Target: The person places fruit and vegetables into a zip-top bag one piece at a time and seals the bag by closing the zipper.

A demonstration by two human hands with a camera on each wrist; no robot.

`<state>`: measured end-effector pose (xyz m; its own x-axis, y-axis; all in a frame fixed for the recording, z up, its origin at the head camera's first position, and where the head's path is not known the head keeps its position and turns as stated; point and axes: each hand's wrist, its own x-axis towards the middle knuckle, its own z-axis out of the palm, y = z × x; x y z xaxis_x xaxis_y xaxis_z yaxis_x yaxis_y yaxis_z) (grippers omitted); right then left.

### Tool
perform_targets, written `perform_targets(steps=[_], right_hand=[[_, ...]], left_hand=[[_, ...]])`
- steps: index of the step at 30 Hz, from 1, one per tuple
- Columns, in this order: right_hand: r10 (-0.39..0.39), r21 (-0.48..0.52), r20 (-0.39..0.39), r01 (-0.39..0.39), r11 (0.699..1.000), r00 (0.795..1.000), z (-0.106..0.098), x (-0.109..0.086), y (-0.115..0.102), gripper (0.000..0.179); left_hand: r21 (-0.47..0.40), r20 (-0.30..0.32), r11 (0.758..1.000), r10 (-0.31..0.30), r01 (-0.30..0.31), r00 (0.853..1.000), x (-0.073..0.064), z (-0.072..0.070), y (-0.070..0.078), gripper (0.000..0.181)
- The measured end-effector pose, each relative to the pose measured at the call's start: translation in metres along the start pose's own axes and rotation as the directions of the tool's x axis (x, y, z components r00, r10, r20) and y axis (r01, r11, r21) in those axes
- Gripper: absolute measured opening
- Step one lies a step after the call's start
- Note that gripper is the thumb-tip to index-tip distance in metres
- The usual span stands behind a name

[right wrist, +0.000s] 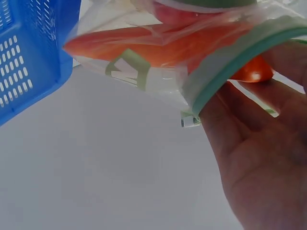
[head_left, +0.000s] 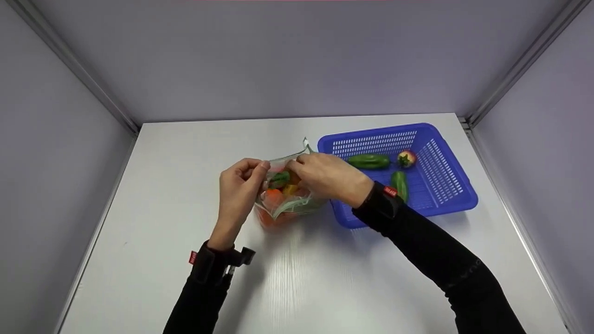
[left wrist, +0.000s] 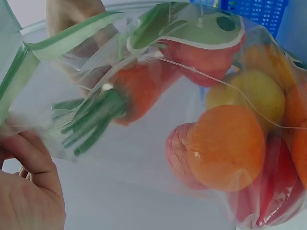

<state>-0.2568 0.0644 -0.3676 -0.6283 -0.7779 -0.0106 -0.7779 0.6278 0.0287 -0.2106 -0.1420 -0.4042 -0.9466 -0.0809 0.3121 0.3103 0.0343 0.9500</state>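
Note:
My left hand (head_left: pixel 236 190) pinches the near-left rim of a clear zip bag (head_left: pixel 297 203) between thumb and fingers. Reaching in through the bag's mouth, my right hand (head_left: pixel 330 176) has its fingers at the thick end of an orange carrot (left wrist: pixel 144 91) and grips it. Green stalks (left wrist: pixel 98 117) on the carrot point toward the opening. Deeper in the bag, the left wrist view has an orange (left wrist: pixel 228 146), a yellow round fruit (left wrist: pixel 256 93) and a red pepper (left wrist: pixel 278 184). The right fingertips are partly hidden by the bag's green-edged rim (right wrist: pixel 235 62).
Right of the bag stands a blue plastic basket (head_left: pixel 469 197). Inside it lie two green cucumber-like vegetables, one toward the back (head_left: pixel 369 161) and one nearer (head_left: pixel 399 184), plus a red-and-cream round fruit (head_left: pixel 407 158). Grey panels (head_left: pixel 297 60) wall the white table (head_left: pixel 176 185) on three sides.

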Motion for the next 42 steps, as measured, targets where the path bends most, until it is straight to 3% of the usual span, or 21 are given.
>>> perform_targets(steps=[6, 9, 16, 19, 23, 28, 33, 39, 42], right_hand=[[-0.064, -0.112, -0.084, 0.054, 0.992, 0.994, 0.019, 0.006, -0.01, 0.025], [-0.097, -0.1, -0.115, 0.085, 0.991, 0.989, 0.03, 0.009, -0.009, 0.019], [-0.111, 0.101, -0.055, 0.116, 0.988, 0.992, 0.022, 0.004, 0.002, 0.027], [-0.11, 0.208, -0.119, 0.133, 0.969, 0.987, 0.01, -0.014, 0.005, 0.032], [-0.067, 0.268, -0.268, 0.141, 0.953, 0.961, -0.005, -0.046, 0.014, 0.037], [0.106, 0.298, -0.345, 0.002, 0.954, 0.933, -0.01, -0.078, 0.037, 0.042], [0.314, 0.323, -0.31, -0.212, 0.923, 0.897, 0.005, -0.099, 0.08, 0.042], [0.499, 0.308, -0.09, -0.452, 0.837, 0.862, 0.033, -0.118, 0.13, 0.046], [0.564, 0.294, 0.052, -0.552, 0.78, 0.824, 0.042, -0.123, 0.145, 0.053]], left_hand=[[-0.012, -0.028, 1.0, 0.02, -0.021, 0.999, 0.003, 0.008, 0.005, 0.018], [-0.016, -0.027, 0.999, 0.034, -0.034, 0.999, 0.005, 0.01, 0.004, 0.018], [-0.034, -0.029, 0.999, 0.02, -0.021, 0.999, 0.003, 0.008, 0.0, 0.019], [-0.044, -0.03, 0.999, 0.007, -0.008, 1.0, 0.002, 0.008, -0.001, 0.018], [-0.057, -0.037, 0.998, -0.005, 0.003, 0.999, 0.001, 0.008, -0.001, 0.019], [-0.063, -0.045, 0.998, 0.005, -0.008, 0.999, 0.0, 0.008, 0.0, 0.018], [-0.068, -0.049, 0.998, 0.009, -0.012, 0.999, 0.0, 0.009, -0.001, 0.017], [-0.108, -0.04, 0.994, 0.001, -0.006, 0.999, -0.003, 0.01, -0.001, 0.016], [-0.104, -0.042, 0.994, 0.004, -0.009, 0.999, -0.004, 0.01, -0.001, 0.017]])
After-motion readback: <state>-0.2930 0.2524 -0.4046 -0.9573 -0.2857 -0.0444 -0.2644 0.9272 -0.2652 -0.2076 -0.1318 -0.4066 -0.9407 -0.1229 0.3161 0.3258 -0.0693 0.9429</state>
